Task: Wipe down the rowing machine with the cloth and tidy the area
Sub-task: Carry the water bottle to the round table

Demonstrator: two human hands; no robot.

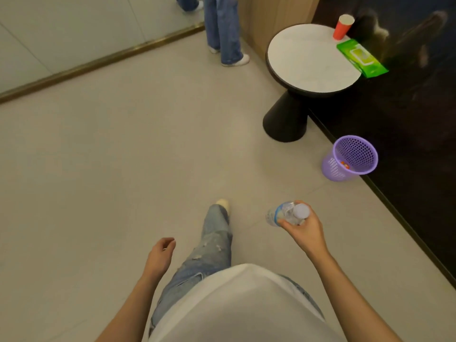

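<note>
My right hand (304,229) grips a clear plastic water bottle (283,214) with a white cap, held over the pale floor at the lower right. My left hand (161,253) hangs at my side with curled fingers and nothing in it. A purple mesh waste basket (343,169) stands on the floor ahead and to the right of the bottle, against a dark wall. No rowing machine or cloth is in view.
A round white-topped side table (308,62) on a black base carries a red paper cup (343,27) and a green pack of wipes (361,58). Another person's jeans-clad legs (224,30) stand at the top centre. A brass floor strip (98,61) runs along the upper left.
</note>
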